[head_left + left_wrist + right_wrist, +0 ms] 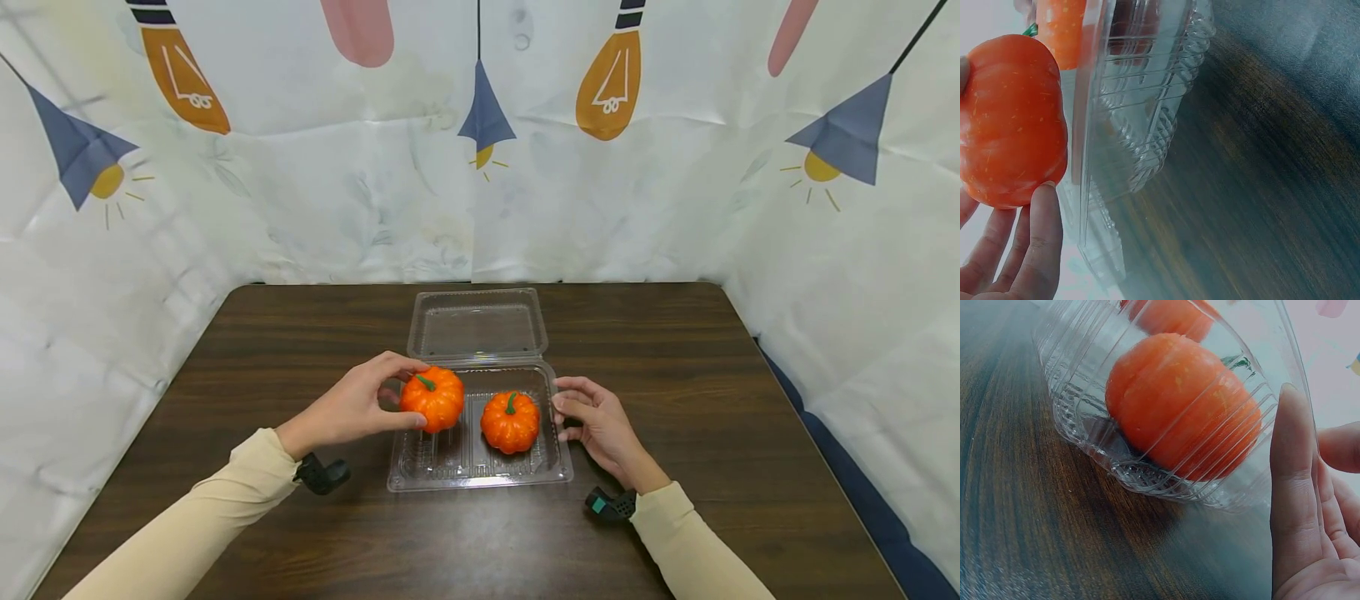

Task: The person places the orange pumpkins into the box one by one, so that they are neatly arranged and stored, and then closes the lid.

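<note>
Pumpkin gripped, sleeves only in head view

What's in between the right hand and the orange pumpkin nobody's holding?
The clear plastic box's side wall. In the right wrist view, the orange pumpkin shows through it, with the right hand at the wall's edge.

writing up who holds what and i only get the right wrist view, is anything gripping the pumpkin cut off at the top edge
Observer: Yes, in the head view the left hand grips that pumpkin, thumb on the near side and fingers round the far side.

Operator: ok and how high is it sitting

Observer: In the left wrist view it shows just above the rim of the clear container, not down inside it.
</note>
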`<state>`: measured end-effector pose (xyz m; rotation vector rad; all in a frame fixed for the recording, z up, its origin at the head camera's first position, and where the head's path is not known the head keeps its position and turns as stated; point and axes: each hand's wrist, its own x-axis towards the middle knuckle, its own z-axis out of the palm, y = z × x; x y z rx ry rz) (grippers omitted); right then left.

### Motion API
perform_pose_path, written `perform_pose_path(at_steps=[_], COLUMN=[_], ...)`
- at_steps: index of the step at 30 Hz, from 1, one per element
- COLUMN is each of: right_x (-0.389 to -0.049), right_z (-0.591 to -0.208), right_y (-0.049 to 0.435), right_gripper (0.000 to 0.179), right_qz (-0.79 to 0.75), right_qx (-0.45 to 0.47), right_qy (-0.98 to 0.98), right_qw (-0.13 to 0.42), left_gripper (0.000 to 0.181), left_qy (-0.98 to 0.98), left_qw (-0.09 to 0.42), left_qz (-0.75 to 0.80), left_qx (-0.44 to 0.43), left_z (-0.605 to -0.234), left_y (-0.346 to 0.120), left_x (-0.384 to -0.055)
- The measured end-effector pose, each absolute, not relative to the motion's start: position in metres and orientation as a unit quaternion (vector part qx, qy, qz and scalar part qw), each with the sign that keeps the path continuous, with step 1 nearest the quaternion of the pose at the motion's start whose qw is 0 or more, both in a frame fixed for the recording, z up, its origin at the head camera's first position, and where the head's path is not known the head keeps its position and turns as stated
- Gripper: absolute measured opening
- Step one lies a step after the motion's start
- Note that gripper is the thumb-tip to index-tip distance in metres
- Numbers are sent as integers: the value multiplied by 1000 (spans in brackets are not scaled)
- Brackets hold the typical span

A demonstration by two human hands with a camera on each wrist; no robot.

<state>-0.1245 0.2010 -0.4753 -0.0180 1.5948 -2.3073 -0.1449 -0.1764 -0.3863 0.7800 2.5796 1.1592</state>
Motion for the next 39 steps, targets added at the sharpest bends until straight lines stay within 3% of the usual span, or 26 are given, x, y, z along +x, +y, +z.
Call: perform_pose_path(at_steps=[39], right_x=[-126], right_z=[-475], right_y=[202], right_gripper=[28], right_qz=[-809], right_qx=[-6], right_qy=[563], right_qw=[167], left_gripper=[62], left_qy=[884], left_qw=[133], left_qz=[319], left_qx=[315], left_z=[-386], left_y=[-155], left_x=[-152])
